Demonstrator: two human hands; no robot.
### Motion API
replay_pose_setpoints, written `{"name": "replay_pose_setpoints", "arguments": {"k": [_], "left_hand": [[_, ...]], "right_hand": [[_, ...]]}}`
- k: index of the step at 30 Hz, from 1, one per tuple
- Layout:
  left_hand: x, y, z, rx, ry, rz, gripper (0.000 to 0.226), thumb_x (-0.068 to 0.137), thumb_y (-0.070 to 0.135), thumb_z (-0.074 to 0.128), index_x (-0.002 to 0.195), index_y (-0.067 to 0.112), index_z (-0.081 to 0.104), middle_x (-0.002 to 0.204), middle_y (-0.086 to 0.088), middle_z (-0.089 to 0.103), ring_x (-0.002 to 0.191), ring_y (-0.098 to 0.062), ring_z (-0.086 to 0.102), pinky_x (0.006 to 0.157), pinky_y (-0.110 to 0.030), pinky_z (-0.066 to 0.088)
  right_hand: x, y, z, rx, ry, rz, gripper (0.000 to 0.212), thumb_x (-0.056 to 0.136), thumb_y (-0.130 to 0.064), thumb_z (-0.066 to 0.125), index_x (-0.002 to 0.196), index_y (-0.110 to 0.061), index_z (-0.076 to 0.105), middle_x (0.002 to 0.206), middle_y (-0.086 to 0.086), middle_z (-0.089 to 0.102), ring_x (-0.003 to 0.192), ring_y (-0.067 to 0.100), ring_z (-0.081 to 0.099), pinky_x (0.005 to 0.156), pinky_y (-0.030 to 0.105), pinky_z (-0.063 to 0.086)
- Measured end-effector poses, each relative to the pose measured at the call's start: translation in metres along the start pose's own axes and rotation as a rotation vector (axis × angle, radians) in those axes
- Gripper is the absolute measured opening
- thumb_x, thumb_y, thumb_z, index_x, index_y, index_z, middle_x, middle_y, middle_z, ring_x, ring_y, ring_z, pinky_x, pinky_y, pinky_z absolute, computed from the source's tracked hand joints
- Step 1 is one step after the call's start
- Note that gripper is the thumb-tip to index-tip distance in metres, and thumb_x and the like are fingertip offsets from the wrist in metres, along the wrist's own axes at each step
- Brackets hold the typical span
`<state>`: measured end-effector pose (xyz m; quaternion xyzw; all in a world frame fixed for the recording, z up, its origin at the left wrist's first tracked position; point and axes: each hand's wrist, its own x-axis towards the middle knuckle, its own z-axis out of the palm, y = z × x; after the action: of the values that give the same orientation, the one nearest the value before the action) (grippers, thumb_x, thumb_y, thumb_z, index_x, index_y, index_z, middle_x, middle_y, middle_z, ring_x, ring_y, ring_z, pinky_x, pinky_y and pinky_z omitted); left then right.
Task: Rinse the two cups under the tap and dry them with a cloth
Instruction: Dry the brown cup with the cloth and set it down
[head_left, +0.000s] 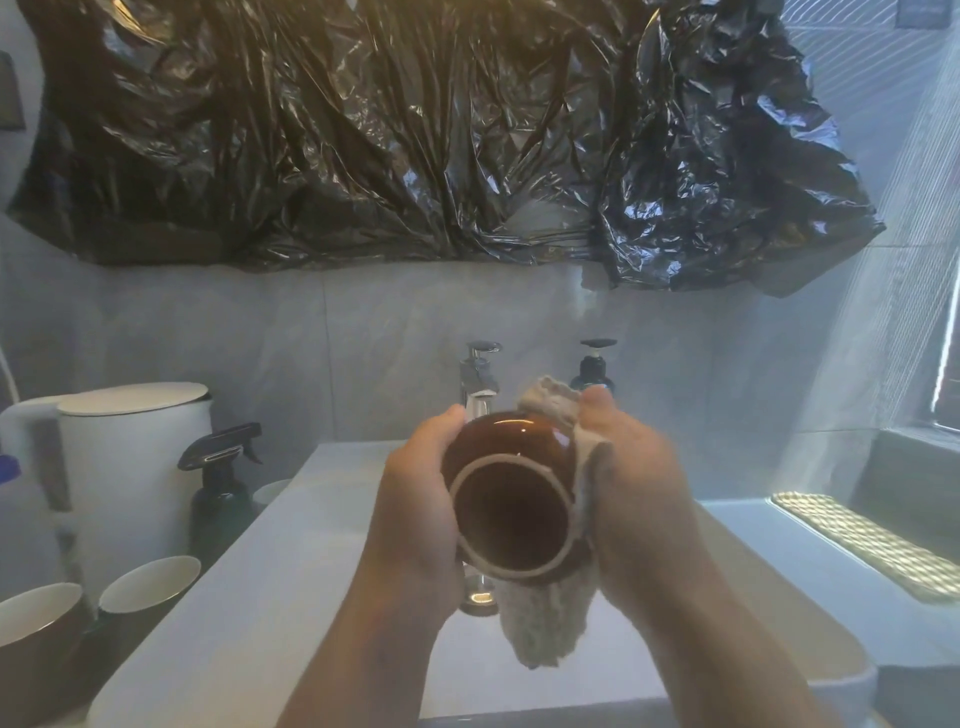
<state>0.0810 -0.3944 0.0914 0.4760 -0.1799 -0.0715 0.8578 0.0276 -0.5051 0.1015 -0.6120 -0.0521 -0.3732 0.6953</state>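
Note:
A brown glazed cup (511, 457) is held above the white sink (270, 597), tipped so its unglazed base ring faces me. My left hand (421, 509) grips its left side. My right hand (631, 499) presses a beige cloth (545, 623) against its right side, fingers curled round cloth and cup. Part of the cloth sticks up by my right thumb and the rest hangs below the cup. The chrome tap (479, 376) stands just behind the cup, and no water stream is visible. Two more cups, one brown (36, 644) and one dark (148, 584), stand upright at the left.
A white kettle (124, 467) and a dark spray bottle (221, 483) stand left of the sink. A dark pump bottle (594, 369) is behind the tap. Black plastic sheeting (441, 130) covers the wall above. A patterned ledge (872, 545) lies to the right.

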Motion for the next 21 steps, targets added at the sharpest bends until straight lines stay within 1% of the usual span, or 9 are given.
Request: {"name": "replay_pose_setpoints", "arguments": {"k": [3,4,6,9,11,14,16,18,21], "left_hand": [[-0.005,0.005,0.005,0.000,-0.044,0.003,0.064,0.070,0.053,0.066,0.100,-0.003,0.075,0.113,-0.034,0.069,0.094,-0.039,0.068,0.100,-0.061,0.048],[-0.005,0.004,0.006,-0.017,-0.018,0.001,0.069,0.062,0.054,0.070,0.102,-0.002,0.075,0.115,-0.035,0.067,0.096,-0.041,0.068,0.102,-0.065,0.045],[-0.005,0.004,0.009,-0.064,0.056,-0.038,0.072,0.059,0.056,0.071,0.106,0.001,0.075,0.117,-0.033,0.069,0.105,-0.046,0.068,0.102,-0.068,0.045],[-0.002,0.005,0.007,-0.145,0.027,-0.112,0.058,0.083,0.048,0.060,0.110,-0.002,0.074,0.115,-0.029,0.071,0.103,-0.041,0.071,0.095,-0.056,0.053],[-0.008,0.008,0.008,-0.178,-0.106,-0.163,0.063,0.080,0.045,0.058,0.117,-0.004,0.070,0.119,-0.030,0.069,0.104,-0.039,0.070,0.094,-0.049,0.053],[-0.015,0.005,0.013,-0.193,-0.221,-0.162,0.068,0.071,0.046,0.061,0.117,-0.002,0.070,0.124,-0.031,0.066,0.101,-0.038,0.068,0.098,-0.053,0.050],[-0.018,-0.002,0.019,-0.213,-0.220,-0.149,0.064,0.071,0.047,0.060,0.114,0.000,0.073,0.125,-0.030,0.066,0.110,-0.042,0.067,0.105,-0.058,0.043],[-0.023,-0.006,0.025,-0.283,-0.200,-0.153,0.068,0.073,0.048,0.059,0.119,-0.001,0.070,0.129,-0.029,0.064,0.121,-0.044,0.061,0.111,-0.057,0.038],[-0.027,-0.012,0.033,-0.447,-0.163,-0.168,0.078,0.074,0.053,0.059,0.127,-0.004,0.062,0.130,-0.029,0.063,0.123,-0.043,0.060,0.106,-0.051,0.042]], "right_hand": [[0.004,-0.004,-0.005,0.252,-0.012,0.159,0.043,0.105,-0.033,0.044,0.071,-0.013,0.062,0.050,-0.004,0.061,0.042,0.007,0.057,0.042,0.013,0.046],[0.003,-0.003,-0.002,0.253,0.000,0.135,0.042,0.104,-0.034,0.046,0.071,-0.013,0.062,0.051,-0.005,0.060,0.043,0.007,0.057,0.044,0.015,0.047],[0.000,0.006,0.005,0.021,0.045,-0.044,0.041,0.099,-0.040,0.049,0.065,-0.019,0.058,0.050,-0.008,0.058,0.049,0.010,0.056,0.053,0.024,0.047],[0.001,0.015,0.006,-0.148,0.091,-0.168,0.041,0.094,-0.046,0.042,0.072,-0.017,0.061,0.060,-0.006,0.061,0.062,0.013,0.059,0.063,0.034,0.049],[0.004,0.010,0.005,-0.028,0.119,-0.076,0.041,0.100,-0.041,0.045,0.081,-0.012,0.066,0.065,-0.006,0.068,0.063,0.009,0.064,0.063,0.029,0.052],[0.006,0.006,-0.002,0.129,0.191,0.074,0.043,0.106,-0.030,0.044,0.069,-0.016,0.061,0.051,-0.009,0.062,0.049,0.005,0.058,0.054,0.022,0.047],[0.005,0.006,-0.004,0.127,0.249,0.098,0.045,0.105,-0.035,0.045,0.066,-0.017,0.059,0.048,-0.008,0.058,0.049,0.010,0.056,0.056,0.024,0.046],[0.005,0.005,-0.005,0.183,0.250,0.142,0.044,0.103,-0.042,0.045,0.074,-0.015,0.065,0.052,-0.005,0.062,0.055,0.015,0.060,0.058,0.027,0.048],[0.003,0.004,-0.004,0.305,0.187,0.198,0.044,0.104,-0.040,0.044,0.082,-0.012,0.071,0.058,-0.001,0.069,0.053,0.013,0.067,0.053,0.022,0.053]]}}
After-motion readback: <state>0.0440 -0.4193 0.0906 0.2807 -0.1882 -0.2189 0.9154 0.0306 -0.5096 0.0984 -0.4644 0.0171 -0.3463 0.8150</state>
